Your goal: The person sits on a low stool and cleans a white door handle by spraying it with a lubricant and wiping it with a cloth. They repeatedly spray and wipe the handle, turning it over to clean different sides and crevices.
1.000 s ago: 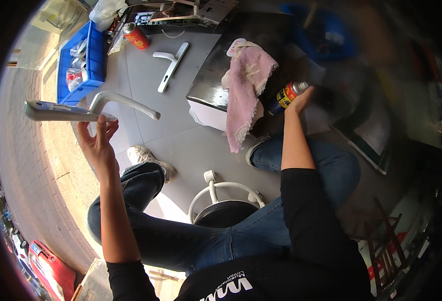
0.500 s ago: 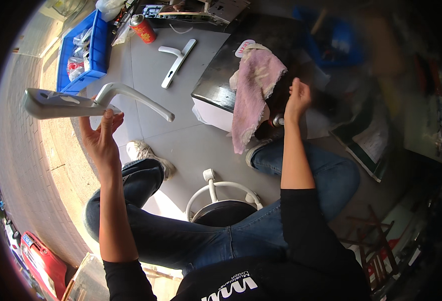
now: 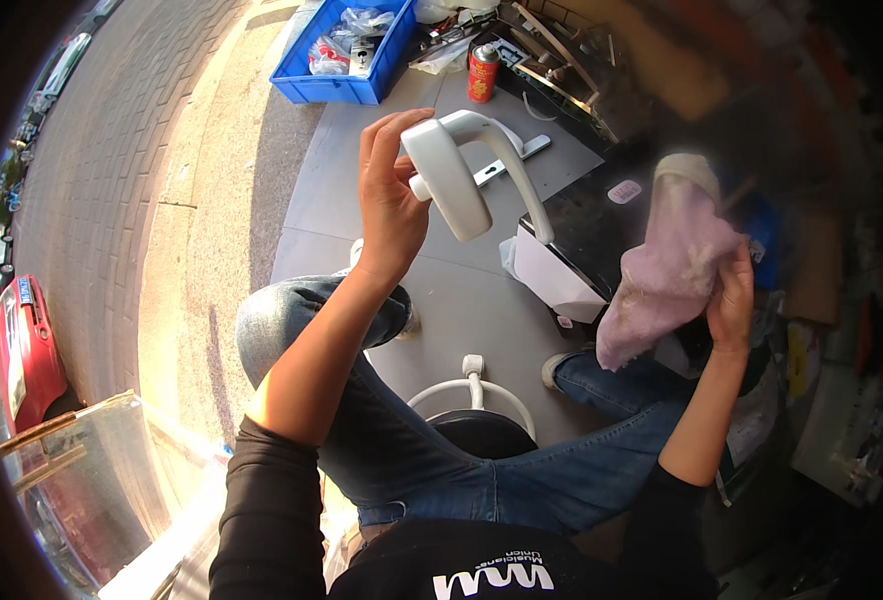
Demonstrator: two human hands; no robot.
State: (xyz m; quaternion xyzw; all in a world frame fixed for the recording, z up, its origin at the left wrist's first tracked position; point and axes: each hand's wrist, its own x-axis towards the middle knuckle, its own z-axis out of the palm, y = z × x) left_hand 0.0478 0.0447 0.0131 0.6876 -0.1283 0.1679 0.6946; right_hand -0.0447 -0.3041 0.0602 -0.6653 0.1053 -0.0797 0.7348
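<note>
My left hand (image 3: 389, 200) grips a white lever door handle (image 3: 461, 175) and holds it up in front of me, its plate end tilted toward the camera. My right hand (image 3: 729, 300) is closed on a pink cloth (image 3: 666, 265), lifted off the black box (image 3: 601, 225) at my right. A second white door handle (image 3: 506, 160) lies on the grey floor behind the held one, partly hidden by it. I sit with both knees in blue jeans over a stool with a white ring (image 3: 473, 390).
A blue bin (image 3: 346, 55) with bagged parts stands at the top left of the grey floor. A red spray can (image 3: 481, 72) stands beside it, near metal rods and clutter. A white sheet (image 3: 551, 275) leans on the black box. Brick paving runs along the left.
My left hand brought the door handle in from the far left to the middle and turned it. My right hand left the spray can and picked up the pink cloth.
</note>
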